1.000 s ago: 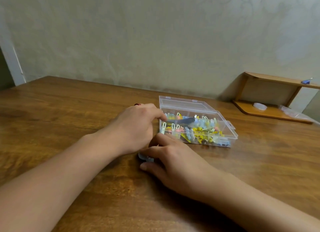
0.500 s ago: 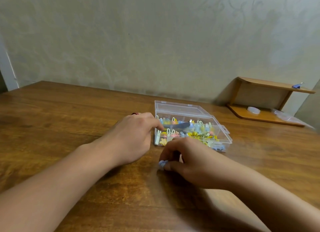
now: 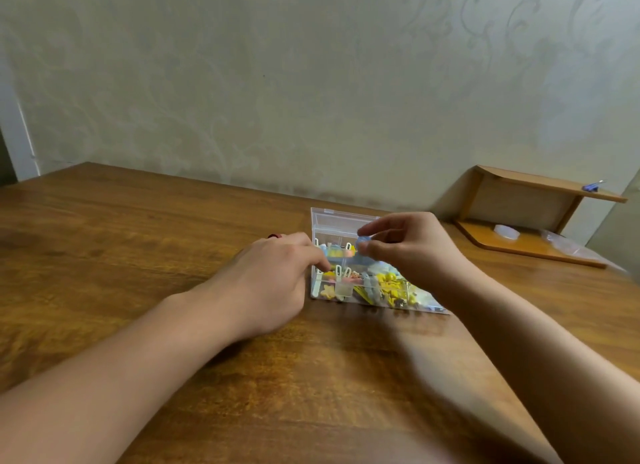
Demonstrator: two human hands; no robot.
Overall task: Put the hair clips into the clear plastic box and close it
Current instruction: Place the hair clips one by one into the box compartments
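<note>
A clear plastic box [image 3: 337,221] stands open on the wooden table, its lid tipped back toward the wall. Several yellow, pink and blue hair clips [image 3: 388,283] fill its compartments. My right hand [image 3: 412,245] hovers over the box and pinches a small pale-blue hair clip [image 3: 363,242] between thumb and fingertips. My left hand [image 3: 273,283] rests on the table against the box's left side, fingertips touching its edge. A small red thing [image 3: 274,236] peeks out beyond the left hand; what it is I cannot tell.
A small wooden shelf [image 3: 540,218] sits at the back right against the wall, with a white round item [image 3: 506,230], a clear bag [image 3: 561,242] and a blue object [image 3: 590,186] on top. The wall runs close behind the box.
My right hand picked the blue clip up from the table in front of the box and carried it up over the open box. The left hand stayed at the box's left edge.
</note>
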